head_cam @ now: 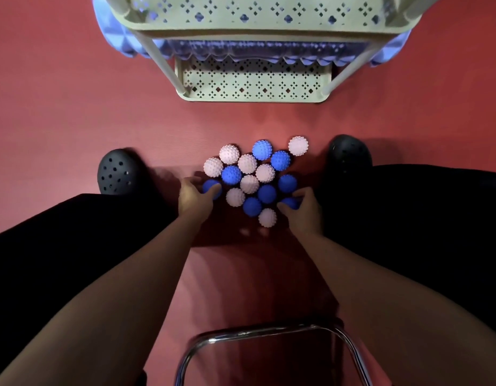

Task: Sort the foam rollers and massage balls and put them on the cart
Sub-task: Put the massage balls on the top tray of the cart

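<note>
Nearest me at six o'clock I see the chrome frame of a stool (269,334), and past it my two forearms reach out over the red floor (60,107) between black clogs at nine and three o'clock. My left hand (195,195) has its grip curled around a blue spiked ball (210,187) at the cluster's nine o'clock edge, and my right hand (304,208) grips another blue ball (292,202) at its four o'clock edge, the other pink and blue massage balls (249,184) lying packed together between them. Farther off at twelve o'clock stands the cream cart (255,87), with blue foam rollers (241,51) lying across its middle shelf.
</note>
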`<state>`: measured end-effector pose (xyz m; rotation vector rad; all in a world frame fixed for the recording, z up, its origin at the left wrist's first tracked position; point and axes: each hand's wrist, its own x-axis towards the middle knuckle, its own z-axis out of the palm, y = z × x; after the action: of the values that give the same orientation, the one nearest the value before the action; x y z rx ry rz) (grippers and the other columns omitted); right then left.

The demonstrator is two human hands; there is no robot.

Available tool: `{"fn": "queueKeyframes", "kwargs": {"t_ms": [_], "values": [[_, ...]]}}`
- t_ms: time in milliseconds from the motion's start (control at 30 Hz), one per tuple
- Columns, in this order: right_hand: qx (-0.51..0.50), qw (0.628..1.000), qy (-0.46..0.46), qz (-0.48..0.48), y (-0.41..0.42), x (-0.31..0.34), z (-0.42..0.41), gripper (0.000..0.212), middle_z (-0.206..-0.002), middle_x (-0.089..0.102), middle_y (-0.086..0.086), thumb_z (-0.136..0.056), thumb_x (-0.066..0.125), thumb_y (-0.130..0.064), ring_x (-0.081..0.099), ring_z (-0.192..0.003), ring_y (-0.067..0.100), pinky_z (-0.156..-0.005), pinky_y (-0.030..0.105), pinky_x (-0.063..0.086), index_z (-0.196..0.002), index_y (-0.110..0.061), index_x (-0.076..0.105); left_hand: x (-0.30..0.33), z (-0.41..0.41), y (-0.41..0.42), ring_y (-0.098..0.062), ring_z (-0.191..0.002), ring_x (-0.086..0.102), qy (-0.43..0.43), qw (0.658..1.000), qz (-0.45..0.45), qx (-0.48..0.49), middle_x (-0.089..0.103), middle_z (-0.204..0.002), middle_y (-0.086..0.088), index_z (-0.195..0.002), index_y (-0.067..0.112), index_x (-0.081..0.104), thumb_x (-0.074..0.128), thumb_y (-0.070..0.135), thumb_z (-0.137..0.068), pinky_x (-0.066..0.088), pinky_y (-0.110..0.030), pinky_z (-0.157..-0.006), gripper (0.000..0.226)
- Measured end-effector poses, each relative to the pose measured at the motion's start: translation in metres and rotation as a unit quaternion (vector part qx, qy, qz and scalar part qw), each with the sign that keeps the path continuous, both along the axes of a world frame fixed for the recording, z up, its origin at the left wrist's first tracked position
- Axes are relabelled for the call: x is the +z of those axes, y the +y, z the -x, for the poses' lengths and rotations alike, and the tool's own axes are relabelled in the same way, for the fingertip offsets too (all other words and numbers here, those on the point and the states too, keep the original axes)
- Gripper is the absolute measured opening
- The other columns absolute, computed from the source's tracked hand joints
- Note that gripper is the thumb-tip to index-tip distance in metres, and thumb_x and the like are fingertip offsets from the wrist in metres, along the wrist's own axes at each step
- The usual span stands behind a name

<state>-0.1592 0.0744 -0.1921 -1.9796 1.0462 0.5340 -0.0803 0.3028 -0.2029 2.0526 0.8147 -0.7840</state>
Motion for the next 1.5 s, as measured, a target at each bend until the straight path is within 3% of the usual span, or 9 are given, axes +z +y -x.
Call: {"fn": "queueKeyframes", "kwargs": {"t_ms": [133,267,433,633,833,1100,1200,1333,1500], "values": [[0.019,0.999,-0.040,-0.014,0.002,0.010,0.012,0.052,-0.098,0.054,0.008,-0.074,0.084,-0.006,0.056,-0.090,0.022,-0.082,0.032,0.045,-0.114,-0.001,0.052,0.005,0.008,0.004,-0.019,-0.108,0.056,-0.009,0.999,0.039,-0.003,0.045,-0.129,-0.004,-0.140,0.020,0.043,0.076,0.026,-0.085,0.048,-0.033,-0.098,0.064],[0.078,0.996,-0.034,-0.041,0.008,0.011,0.024,0.042,-0.101,0.058,0.014,-0.085,0.067,0.000,0.060,-0.097,0.033,-0.091,0.043,0.048,-0.122,-0.001,0.048,0.008,0.010,0.008,-0.022,-0.096,0.062,-0.018,0.996,0.086,0.009,0.062,-0.107,0.004,-0.143,0.019,0.040,0.059,0.029,-0.082,0.051,-0.034,-0.088,0.065],[0.088,0.991,0.062,-0.075,0.020,0.001,0.026,0.040,-0.114,0.063,0.019,-0.098,0.058,-0.031,0.061,-0.108,0.037,-0.091,0.043,0.047,-0.132,-0.014,0.043,0.003,-0.005,0.014,-0.037,-0.111,0.065,-0.019,0.996,0.081,-0.005,0.068,-0.126,-0.005,-0.131,0.029,0.049,0.047,0.051,-0.070,0.051,-0.058,-0.099,0.066],[0.062,0.991,0.066,-0.103,0.026,-0.012,0.027,0.050,-0.119,0.066,0.014,-0.086,0.078,-0.031,0.062,-0.110,0.028,-0.088,0.031,0.046,-0.121,-0.005,0.054,-0.012,-0.034,0.006,-0.024,-0.102,0.069,-0.019,0.993,0.014,-0.112,0.070,-0.113,0.005,-0.129,0.052,0.049,0.051,0.081,-0.073,0.057,-0.047,-0.092,0.063],[0.048,0.988,0.050,-0.141,0.026,-0.023,0.030,0.041,-0.116,0.067,0.018,-0.091,0.073,-0.024,0.063,-0.106,0.031,-0.094,0.040,0.049,-0.120,-0.001,0.056,-0.030,-0.039,0.002,-0.024,-0.102,0.067,-0.009,0.989,0.013,-0.144,0.065,-0.100,0.010,-0.133,0.041,0.050,0.060,0.064,-0.086,0.054,-0.040,-0.093,0.053],[0.038,0.970,0.084,-0.226,0.013,0.007,0.029,0.028,-0.087,0.057,-0.004,-0.098,0.059,-0.042,0.053,-0.067,0.006,-0.058,0.022,0.044,-0.115,-0.020,0.055,0.010,-0.022,0.006,-0.021,-0.055,0.067,0.000,0.993,0.030,-0.117,0.062,-0.089,0.000,-0.113,0.022,0.052,0.058,0.054,-0.095,0.055,-0.030,-0.051,0.037],[-0.086,0.934,0.135,-0.320,0.016,0.051,0.022,0.028,-0.088,0.059,-0.007,-0.096,0.054,-0.059,0.053,-0.064,0.009,-0.057,0.024,0.043,-0.110,-0.034,0.057,0.047,-0.010,-0.003,-0.006,-0.029,0.050,0.003,0.995,0.093,-0.048,0.056,-0.067,0.003,-0.113,0.017,0.051,0.053,0.050,-0.100,0.034,-0.019,-0.030,0.035],[-0.214,0.872,0.067,-0.435,0.012,0.115,0.010,0.029,-0.068,0.056,-0.007,-0.092,0.060,-0.057,0.044,-0.055,0.010,-0.056,0.024,0.032,-0.098,-0.030,0.066,0.114,0.002,-0.016,-0.010,-0.039,0.048,0.011,0.982,0.180,0.061,0.056,-0.053,0.003,-0.112,0.015,0.060,0.046,0.060,-0.100,0.037,-0.021,-0.041,0.048],[-0.223,0.808,-0.039,-0.544,0.008,0.215,-0.003,0.027,-0.093,0.070,0.001,-0.087,0.059,-0.047,0.065,-0.072,0.017,-0.063,0.029,0.042,-0.096,-0.024,0.070,0.225,0.012,-0.025,-0.010,-0.063,0.068,-0.002,0.935,0.318,0.155,0.069,-0.100,0.003,-0.132,0.029,0.055,0.040,0.048,-0.106,0.052,-0.023,-0.048,0.036]]}}
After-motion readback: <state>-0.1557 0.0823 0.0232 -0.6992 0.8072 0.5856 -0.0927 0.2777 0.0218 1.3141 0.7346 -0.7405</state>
